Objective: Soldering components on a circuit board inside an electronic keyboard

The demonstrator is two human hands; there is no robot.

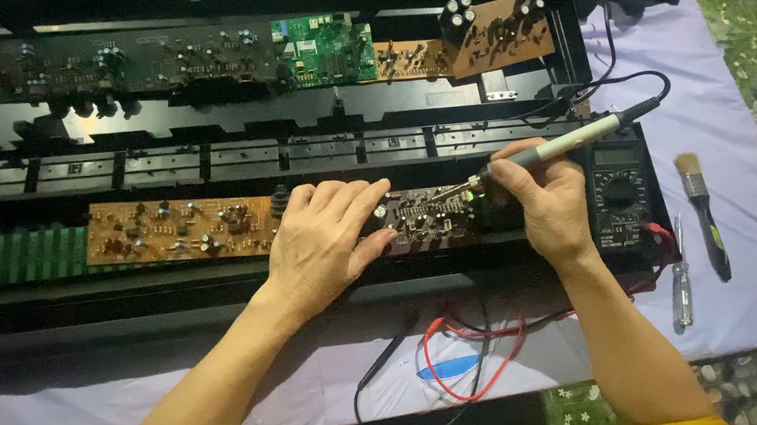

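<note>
Under right-hand grip (552, 202): soldering iron (568, 141), tip on board (424, 216)

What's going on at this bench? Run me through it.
A person is working inside a long black opened electronics chassis lying on a pale cloth. The right hand holds a grey pen-shaped soldering iron, its tip down on a small dark circuit board. The left hand rests flat on that board's left end. A black digital multimeter sits just right of the hands, with red and black test leads lying loose in front. A paintbrush and screwdriver lie unused.
</note>
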